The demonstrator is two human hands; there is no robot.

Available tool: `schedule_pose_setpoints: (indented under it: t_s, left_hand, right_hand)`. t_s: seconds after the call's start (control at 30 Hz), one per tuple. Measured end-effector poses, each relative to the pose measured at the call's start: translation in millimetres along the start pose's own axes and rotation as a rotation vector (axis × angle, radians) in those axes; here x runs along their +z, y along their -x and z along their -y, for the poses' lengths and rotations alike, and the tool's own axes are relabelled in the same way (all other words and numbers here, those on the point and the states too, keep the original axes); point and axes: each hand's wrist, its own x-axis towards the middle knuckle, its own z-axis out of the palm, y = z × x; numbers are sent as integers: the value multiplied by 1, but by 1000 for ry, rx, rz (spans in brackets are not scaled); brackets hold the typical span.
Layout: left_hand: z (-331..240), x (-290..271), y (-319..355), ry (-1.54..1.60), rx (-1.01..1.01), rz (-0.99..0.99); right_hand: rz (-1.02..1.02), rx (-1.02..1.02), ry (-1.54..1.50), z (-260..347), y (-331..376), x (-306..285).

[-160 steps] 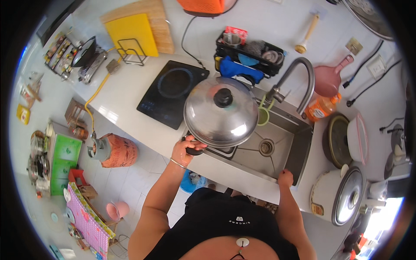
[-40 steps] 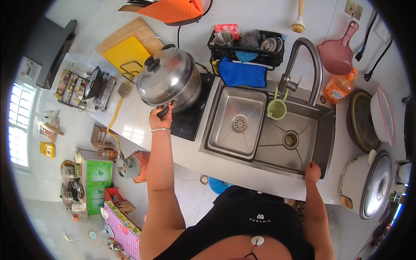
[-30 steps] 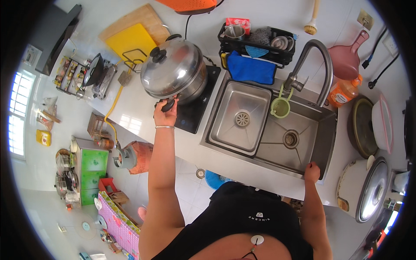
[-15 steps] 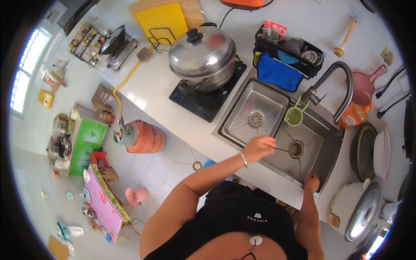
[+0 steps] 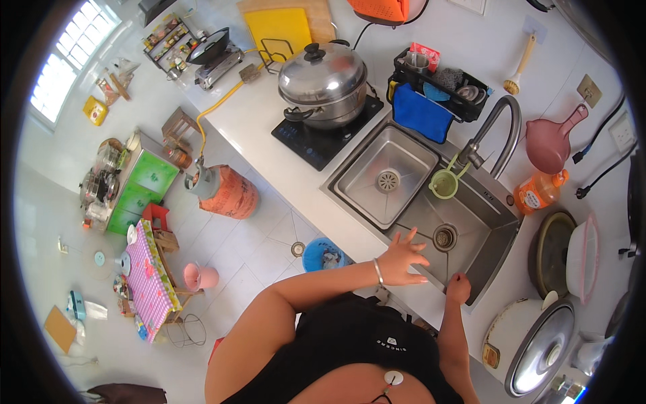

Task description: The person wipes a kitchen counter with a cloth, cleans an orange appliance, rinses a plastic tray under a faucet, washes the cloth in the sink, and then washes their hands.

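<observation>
Her left hand [image 5: 402, 259] hovered spread and empty over the sink [image 5: 431, 202]; right hand [image 5: 459, 288] curled on its rim, holding nothing. Next likely reaching the drain.

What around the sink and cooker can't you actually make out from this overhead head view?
- Inside of the steel pot: its lid covers it.
- Contents of the black caddy: too small and crowded to sort.
- Palm of the left hand over the sink: seen from the back; whether it touches the basin is unclear.
- Right hand: curled at the sink's front edge, fingers hidden.
- Rice cooker: bent by the fisheye near the picture's rim.
</observation>
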Motion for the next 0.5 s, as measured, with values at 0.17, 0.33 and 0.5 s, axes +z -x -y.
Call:
schedule_pose_setpoints:
  t_s: [0.17, 0.33, 0.5]
  left_hand:
    - [-78, -97, 73, 445, 478, -297]
    - [-167, -138, 168, 787, 791, -630]
    - [-171, -155, 231, 803, 966, -675]
  right_hand:
    - [66, -66, -93, -11, -3, 3]
    - [119, -117, -111, -32, -18, 16]
    - [106, -247, -305, 3, -25, 37]
